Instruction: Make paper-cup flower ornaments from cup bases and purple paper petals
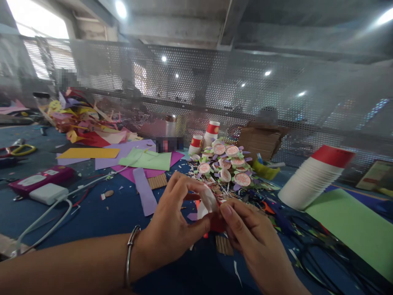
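Observation:
Low over the table, a red-and-white paper cup (209, 200) is between my hands, its open white inside partly showing. My left hand (168, 219), with a metal bangle at the wrist, curls its thumb and fingers around the cup's left side. On the other side my right hand (258, 239) pinches the cup's edge between thumb and fingers. The fingers hide much of the cup. Just beyond lies a heap of small paper pieces with round white discs (225, 164) printed in red, among green and purple bits.
A tilted stack of paper cups (313, 180) leans at the right beside green paper (353, 229) and black cables (316, 262). Coloured sheets (147, 159) lie at the left, near a white charger (49, 193) with its cord and yellow-handled scissors (23, 150). A perforated screen (190, 82) stands behind.

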`<act>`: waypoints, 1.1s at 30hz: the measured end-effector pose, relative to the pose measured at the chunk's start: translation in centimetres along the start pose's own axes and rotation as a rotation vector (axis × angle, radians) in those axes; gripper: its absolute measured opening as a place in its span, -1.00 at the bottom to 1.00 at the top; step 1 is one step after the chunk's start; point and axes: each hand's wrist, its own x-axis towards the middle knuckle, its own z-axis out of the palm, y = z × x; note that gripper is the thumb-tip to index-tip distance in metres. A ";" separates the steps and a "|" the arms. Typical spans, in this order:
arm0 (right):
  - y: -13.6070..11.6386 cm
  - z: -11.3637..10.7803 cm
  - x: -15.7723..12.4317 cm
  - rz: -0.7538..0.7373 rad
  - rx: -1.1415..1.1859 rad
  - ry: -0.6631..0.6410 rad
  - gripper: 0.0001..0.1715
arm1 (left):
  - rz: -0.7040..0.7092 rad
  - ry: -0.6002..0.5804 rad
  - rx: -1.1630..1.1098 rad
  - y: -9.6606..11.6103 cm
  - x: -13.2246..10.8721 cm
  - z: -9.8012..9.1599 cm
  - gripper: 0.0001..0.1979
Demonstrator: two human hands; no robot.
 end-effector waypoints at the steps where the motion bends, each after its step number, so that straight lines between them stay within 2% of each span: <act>1: -0.1 0.0 0.1 -0.013 -0.009 0.000 -0.54 | 0.005 -0.004 0.008 0.0 0.0 0.0 -0.53; 9: -0.3 0.0 0.0 -0.106 -0.090 0.033 -0.56 | -0.029 -0.002 -0.028 0.3 0.0 -0.2 -0.60; 13: -0.6 -0.1 -0.5 -0.104 -0.167 0.074 -0.56 | -0.228 -0.001 -0.236 0.5 0.1 -0.1 -0.69; 16: -0.9 -0.1 -0.6 -0.070 -0.192 0.075 -0.55 | -0.417 -0.064 -0.431 0.6 0.5 0.0 -0.68; 19: -0.9 -0.1 -0.6 -0.064 -0.202 0.066 -0.56 | -0.509 -0.085 -0.508 0.7 0.9 0.0 -0.68; 25: -0.4 0.0 -0.6 -0.090 -0.245 0.063 -0.59 | -0.518 -0.054 -0.552 0.8 0.9 -0.2 -0.70; 30: 0.0 -0.2 -0.5 -0.233 -0.379 0.075 -0.65 | -0.507 -0.061 -0.569 0.7 0.7 -0.2 -0.73; 33: 0.0 -0.2 -0.5 -0.266 -0.417 0.072 -0.68 | -0.488 -0.059 -0.568 0.7 0.6 -0.2 -0.74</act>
